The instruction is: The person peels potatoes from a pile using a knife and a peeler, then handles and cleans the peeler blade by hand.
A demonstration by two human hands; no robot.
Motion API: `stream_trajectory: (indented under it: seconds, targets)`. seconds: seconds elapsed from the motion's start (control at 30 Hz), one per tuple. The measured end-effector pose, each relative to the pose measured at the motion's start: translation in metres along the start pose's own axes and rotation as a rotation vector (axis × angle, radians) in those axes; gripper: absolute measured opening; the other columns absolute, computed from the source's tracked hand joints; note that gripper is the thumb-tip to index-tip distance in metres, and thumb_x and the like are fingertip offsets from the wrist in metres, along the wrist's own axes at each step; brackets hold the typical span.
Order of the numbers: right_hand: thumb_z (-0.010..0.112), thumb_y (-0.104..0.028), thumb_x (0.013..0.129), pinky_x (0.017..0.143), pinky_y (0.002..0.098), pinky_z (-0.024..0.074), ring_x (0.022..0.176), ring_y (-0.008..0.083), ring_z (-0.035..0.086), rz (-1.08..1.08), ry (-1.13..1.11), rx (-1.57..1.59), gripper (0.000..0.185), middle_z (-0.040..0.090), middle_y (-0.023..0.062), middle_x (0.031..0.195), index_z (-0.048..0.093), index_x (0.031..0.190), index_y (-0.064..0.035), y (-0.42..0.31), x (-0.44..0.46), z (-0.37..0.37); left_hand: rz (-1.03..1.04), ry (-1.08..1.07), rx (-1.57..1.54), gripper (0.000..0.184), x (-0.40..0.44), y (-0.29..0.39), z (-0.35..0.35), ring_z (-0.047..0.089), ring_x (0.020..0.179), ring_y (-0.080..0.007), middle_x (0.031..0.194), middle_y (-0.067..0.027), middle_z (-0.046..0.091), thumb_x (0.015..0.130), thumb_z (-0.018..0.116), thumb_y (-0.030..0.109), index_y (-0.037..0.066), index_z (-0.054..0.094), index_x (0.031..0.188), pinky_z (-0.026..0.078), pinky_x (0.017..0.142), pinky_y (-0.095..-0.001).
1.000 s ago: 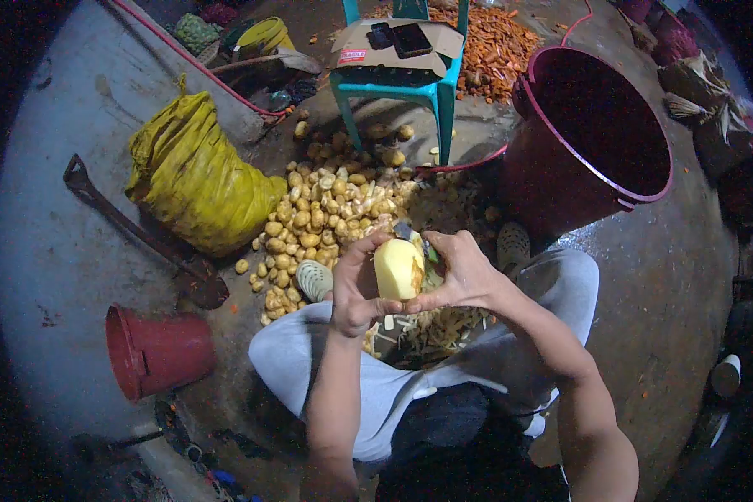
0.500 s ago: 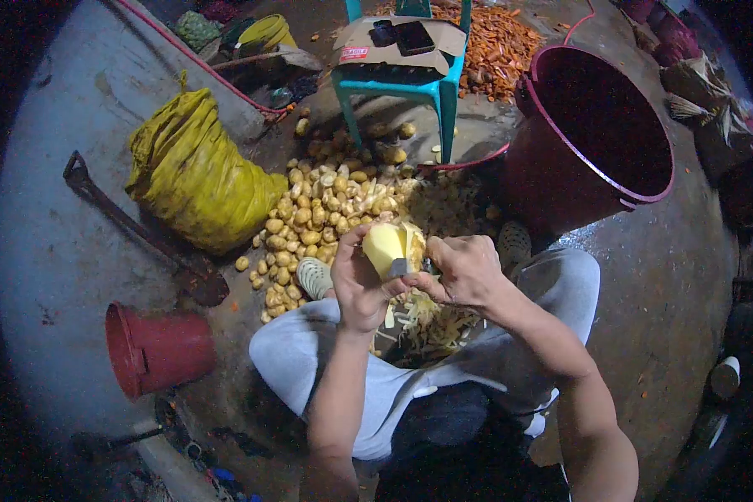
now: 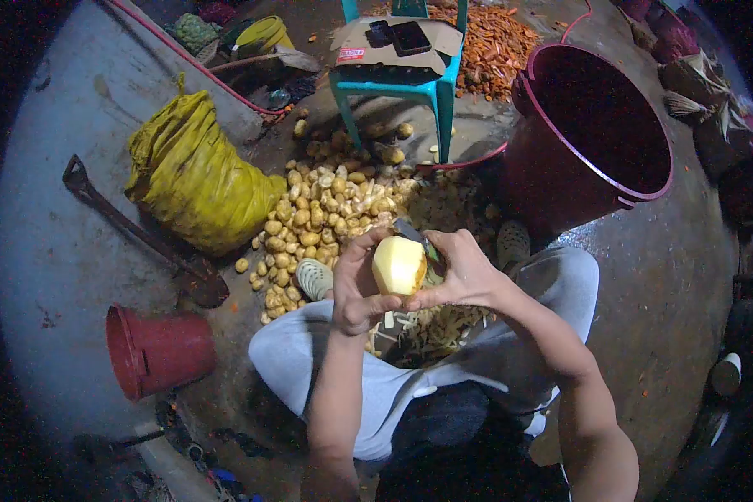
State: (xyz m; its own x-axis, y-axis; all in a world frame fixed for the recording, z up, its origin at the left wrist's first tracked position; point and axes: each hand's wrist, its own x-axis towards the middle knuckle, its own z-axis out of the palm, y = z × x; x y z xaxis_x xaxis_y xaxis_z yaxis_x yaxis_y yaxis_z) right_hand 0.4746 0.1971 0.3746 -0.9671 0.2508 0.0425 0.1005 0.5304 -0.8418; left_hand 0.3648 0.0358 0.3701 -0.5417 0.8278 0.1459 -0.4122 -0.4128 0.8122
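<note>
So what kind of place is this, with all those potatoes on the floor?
It looks like a vegetable-preparing area, maybe in a storeroom, though I can't be sure. The clues are the potato heap, the pile of orange scraps, perhaps carrot, and the mostly peeled potato being held.

We see pale yellow on the peeled potato (image 3: 397, 261), with a brown patch along one side, and grey on the blade (image 3: 407, 229). The heaped potatoes (image 3: 317, 217) look tan to golden to us. We find strong yellow on the sack (image 3: 201, 176), teal on the chair (image 3: 446, 125), brown on the cardboard (image 3: 445, 38), red and white on its label (image 3: 351, 53), and orange on the heaped pieces (image 3: 498, 52). We note a dark maroon tub (image 3: 540, 180) with a pinker rim, a red bucket (image 3: 176, 351), and light grey trousers (image 3: 289, 356).
</note>
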Motion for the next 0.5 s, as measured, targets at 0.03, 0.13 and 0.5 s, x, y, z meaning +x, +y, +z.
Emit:
stream_trajectory:
  seconds: [0.03,0.13,0.5]
  targets:
    - [0.077,-0.072,0.05,0.057,0.0405,0.0487,0.056,0.0325,0.061,-0.03,0.037,0.015,0.087,0.058,0.0201,0.061,0.061,0.08,0.0086,0.0023,0.0008,0.0026,0.002,-0.005,-0.004,0.081,0.0,0.0,0.0004,0.056,0.111,-0.0227,0.119,-0.0119,0.057,0.058,0.086,0.009,-0.001,0.046,0.128,0.045,0.098,-0.0348]
    - [0.075,-0.075,0.052,0.054,0.0415,0.0494,0.051,0.0329,0.061,-0.094,0.089,0.035,0.086,0.055,0.0197,0.053,0.06,0.07,0.0083,0.0032,0.0017,0.0049,0.01,-0.007,0.012,0.082,-0.0004,-0.0005,0.001,0.056,0.113,-0.0229,0.121,-0.0125,0.057,0.058,0.086,0.009,0.0,0.045,0.128,0.045,0.099,-0.035]
    - [0.064,-0.069,0.072,0.046,0.0453,0.0456,0.045,0.037,0.057,-0.168,0.17,-0.2,0.067,0.05,0.0168,0.047,0.058,0.071,-0.0027,-0.0034,-0.0035,0.0083,0.142,0.111,0.057,0.08,0.002,-0.0078,0.0048,0.053,0.117,-0.0226,0.126,-0.0124,0.054,0.062,0.089,0.013,0.004,0.044,0.128,0.042,0.102,-0.0355]
